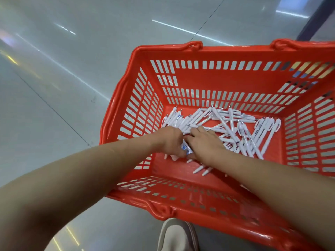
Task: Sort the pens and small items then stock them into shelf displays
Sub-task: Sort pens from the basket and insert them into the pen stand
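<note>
Left hand (pixel 170 140) grasps a pen bundle (pixel 186 150) inside the basket (pixel 181 213) (red, slotted). Right hand (pixel 204 142) lies on the loose pens (pixel 244 127) just beside it; its grip cannot be told.

**Glossy tiled floor under strip lighting**

The floor (pixel 54 160) was laid with large, pale grey-white tiles, polished enough to mirror the lights overhead. Thin dark grout lines (pixel 54 110) crossed it diagonally, one running from the left toward the lower middle and another (pixel 208 20) slanting down from the top edge. Long white light streaks (pixel 181 29) lay on the tiles, with a fainter streak (pixel 63 66) stretching across the left half. A soft bluish-white glare (pixel 291 13) sat at the upper right, and a warm yellowish glint (pixel 11 59) showed near the left edge. At the top right corner a dark purple upright (pixel 315 17) leaned across the view; what it belonged to could not be told.
</note>
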